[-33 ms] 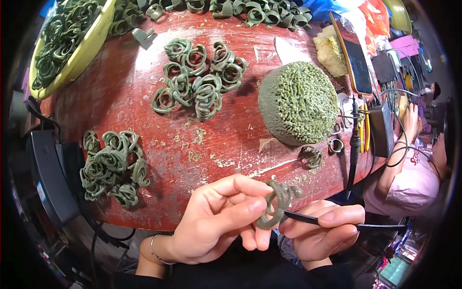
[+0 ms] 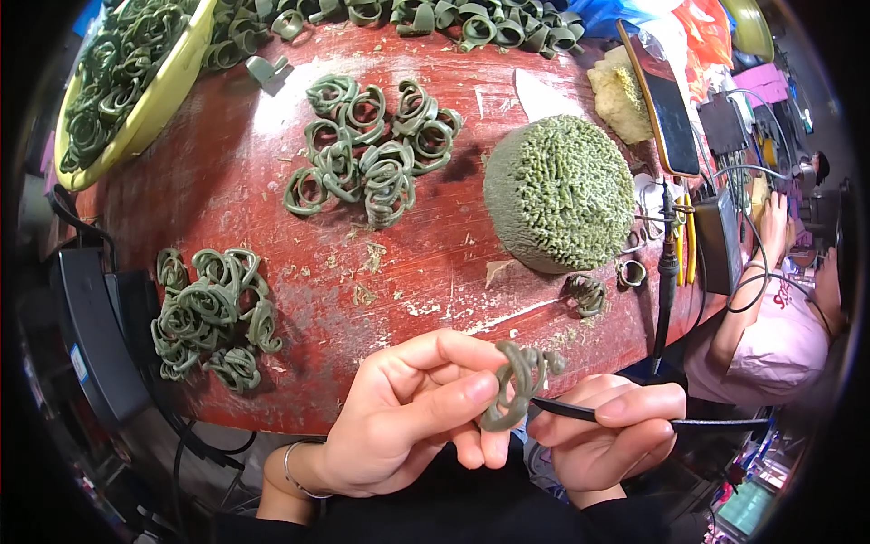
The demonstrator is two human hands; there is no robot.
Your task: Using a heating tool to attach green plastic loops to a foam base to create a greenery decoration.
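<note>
My left hand [image 2: 421, 399] pinches a green openwork ring [image 2: 509, 390] with curling strands between thumb and fingers, above the table's near edge. My right hand [image 2: 616, 435] is closed around a slim black pen-like tool [image 2: 574, 411], held nearly level. Its tip meets or lies just behind the ring's right side; I cannot tell whether it touches. A cluster of similar green rings [image 2: 213, 304] lies at the left, and another group of rings [image 2: 362, 127] sits farther back. One small green ring [image 2: 587, 296] rests beyond my right hand.
A green block [image 2: 562, 195] with a rough top stands on the red table [image 2: 426, 263]. A yellow basin [image 2: 172, 113] of green pieces is at the far left. A phone [image 2: 666, 109], a black-handled corded tool [image 2: 668, 263] and cables line the right. A co-worker [image 2: 761, 335] sits beyond.
The ring has turned slightly in my left fingers, and the black tool has shifted very slightly left. Both hands otherwise keep their places.
</note>
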